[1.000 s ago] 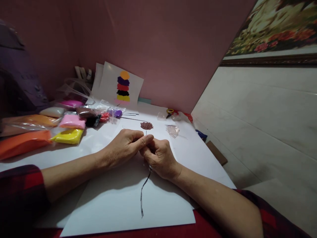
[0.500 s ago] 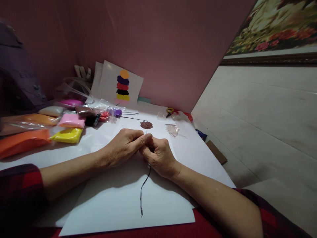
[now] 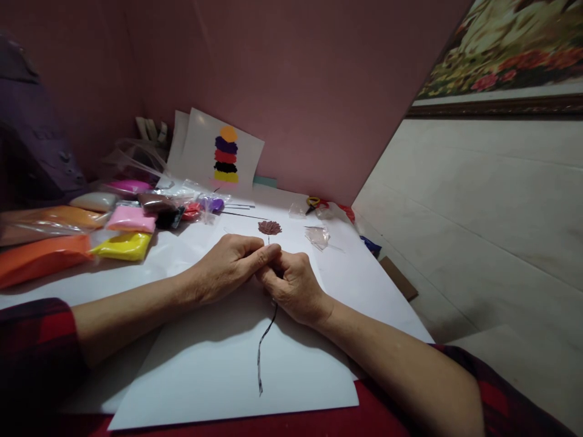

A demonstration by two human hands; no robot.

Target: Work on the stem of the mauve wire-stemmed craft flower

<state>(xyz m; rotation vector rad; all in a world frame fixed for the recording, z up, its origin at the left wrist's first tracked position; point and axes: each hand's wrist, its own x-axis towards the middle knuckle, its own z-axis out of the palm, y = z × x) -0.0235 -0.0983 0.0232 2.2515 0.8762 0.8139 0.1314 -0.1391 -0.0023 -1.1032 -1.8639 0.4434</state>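
My left hand (image 3: 232, 264) and my right hand (image 3: 294, 285) meet over the white paper (image 3: 218, 376). Both are closed, fingertips pressed together. Whatever sits in the pinch is hidden; a bit of dark shows in the gap of my right hand. Just beyond my fingers is a brown, many-petalled flower (image 3: 269, 227). From it a thin dark stem runs under my hands and comes out below as a wavy black strand (image 3: 259, 364) on the paper. Whether my fingers touch the stem, I cannot tell.
Bags of coloured clay, among them a yellow bag (image 3: 122, 247) and an orange bag (image 3: 45, 258), lie at the left. A sheet with coloured blobs (image 3: 239, 152) leans on the wall. Scissors (image 3: 313, 203) and a clear plastic piece (image 3: 317, 237) lie at the right.
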